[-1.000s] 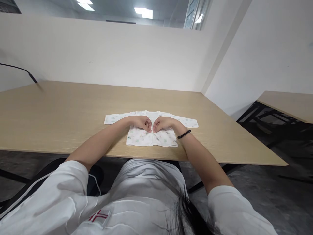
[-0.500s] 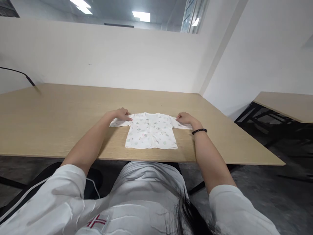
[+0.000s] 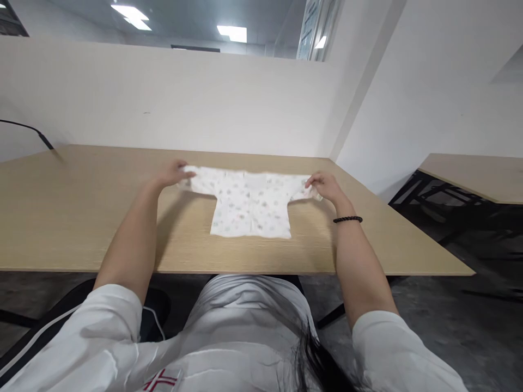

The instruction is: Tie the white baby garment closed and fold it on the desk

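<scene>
A small white baby shirt (image 3: 249,207) with a faint coloured print hangs spread out above the wooden table (image 3: 81,218), its lower hem near the table's front. My left hand (image 3: 174,173) pinches the end of the left sleeve. My right hand (image 3: 324,186) pinches the end of the right sleeve; a black bead bracelet sits on that wrist. Both sleeves are pulled out straight to the sides, and the shirt is slightly blurred.
A white partition wall (image 3: 183,98) runs along the table's far edge. A black cable (image 3: 28,130) comes in at the far left. A second wooden table (image 3: 474,177) with a black frame stands to the right across a grey floor.
My hands went from the shirt's middle out to its sleeve ends, took hold of them, and have lifted the shirt's top off the table, moving it slightly away from me.
</scene>
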Action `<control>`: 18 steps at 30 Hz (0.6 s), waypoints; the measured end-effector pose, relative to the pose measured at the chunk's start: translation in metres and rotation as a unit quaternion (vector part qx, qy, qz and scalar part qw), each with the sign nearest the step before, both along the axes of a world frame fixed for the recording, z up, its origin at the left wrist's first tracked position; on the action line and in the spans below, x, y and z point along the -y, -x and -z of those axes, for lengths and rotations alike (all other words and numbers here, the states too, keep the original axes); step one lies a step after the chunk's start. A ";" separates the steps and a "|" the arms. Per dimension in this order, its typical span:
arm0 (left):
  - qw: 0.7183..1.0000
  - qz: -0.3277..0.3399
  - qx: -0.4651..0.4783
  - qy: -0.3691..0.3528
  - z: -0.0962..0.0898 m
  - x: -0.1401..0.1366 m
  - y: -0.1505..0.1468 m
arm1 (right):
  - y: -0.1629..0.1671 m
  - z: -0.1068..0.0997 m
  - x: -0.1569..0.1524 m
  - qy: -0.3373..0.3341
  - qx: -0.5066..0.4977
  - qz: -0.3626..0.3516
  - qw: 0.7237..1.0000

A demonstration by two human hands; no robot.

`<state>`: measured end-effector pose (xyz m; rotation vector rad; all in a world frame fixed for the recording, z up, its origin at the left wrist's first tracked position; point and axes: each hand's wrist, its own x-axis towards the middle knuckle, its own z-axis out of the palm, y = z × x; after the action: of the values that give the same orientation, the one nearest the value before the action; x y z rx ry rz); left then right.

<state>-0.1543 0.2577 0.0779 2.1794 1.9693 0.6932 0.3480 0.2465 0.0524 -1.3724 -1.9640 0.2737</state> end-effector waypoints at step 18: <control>0.982 0.014 -0.110 0.154 0.056 0.154 0.005 | -0.052 0.048 0.150 0.152 0.042 0.059 0.986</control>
<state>-0.1591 0.1032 0.0215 2.1611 1.9799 0.1312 0.3996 0.0963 0.0046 -1.7129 -1.9570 0.4834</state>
